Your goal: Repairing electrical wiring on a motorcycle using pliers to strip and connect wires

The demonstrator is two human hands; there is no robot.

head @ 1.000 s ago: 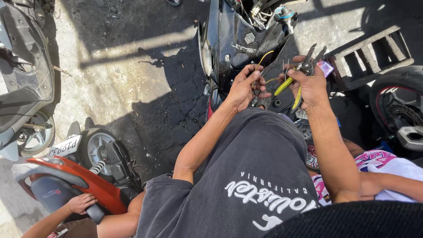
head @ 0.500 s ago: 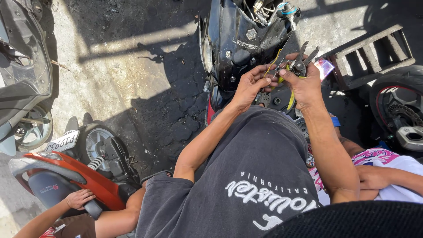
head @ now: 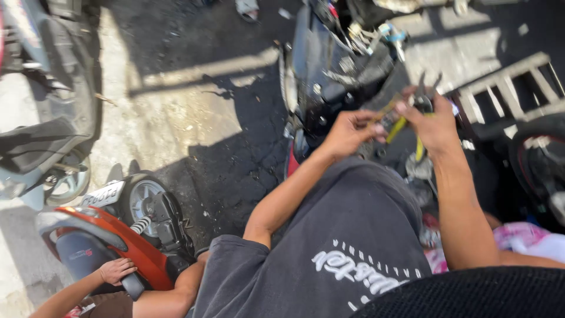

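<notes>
A red scooter [head: 112, 247] stands at the far left, with another person's hand [head: 116, 271] on it. The left hand [head: 347, 134] pinches a small part, too blurry to name. Just beside it, the right hand [head: 432, 121] grips yellow-handled pliers [head: 412, 121] over the dark motorbike [head: 329, 76].

Under you is cracked, sunlit pavement [head: 194, 118] crossed by hard shadows. On it near its left edge stands a grey scooter [head: 41, 141], and by the lower left corner a red one [head: 112, 241]. A black scooter [head: 329, 76] stands toward the top edge, a pale wooden frame [head: 518, 88] lying at the right edge.
</notes>
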